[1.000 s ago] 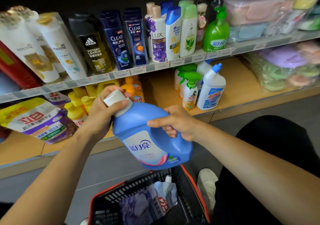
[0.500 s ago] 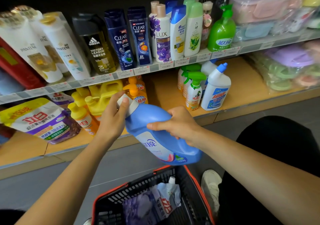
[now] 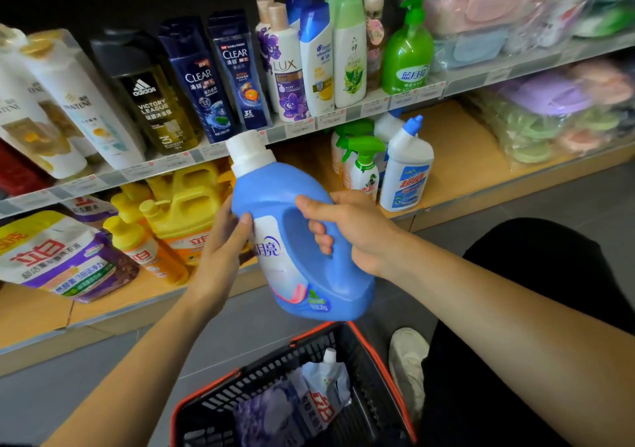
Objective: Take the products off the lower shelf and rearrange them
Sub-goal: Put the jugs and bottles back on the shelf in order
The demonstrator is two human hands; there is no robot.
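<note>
A big blue detergent jug with a white cap is held nearly upright in front of the lower shelf. My right hand grips its handle, fingers curled through the opening. My left hand supports the jug's left side, thumb on the white label and fingers behind it. On the lower shelf stand yellow detergent bottles, a purple-and-white refill pouch, green spray bottles and a white toilet-cleaner bottle.
A black basket with a red rim sits on the floor below the jug, holding a purple refill pouch. The upper shelf carries shampoo bottles and a green soap pump. Bagged plastic goods fill the right. My shoe is beside the basket.
The jug has been tipped from slanted to nearly upright and lifted. My left hand slid from the cap down to the jug's side. My right hand kept its hold on the handle.
</note>
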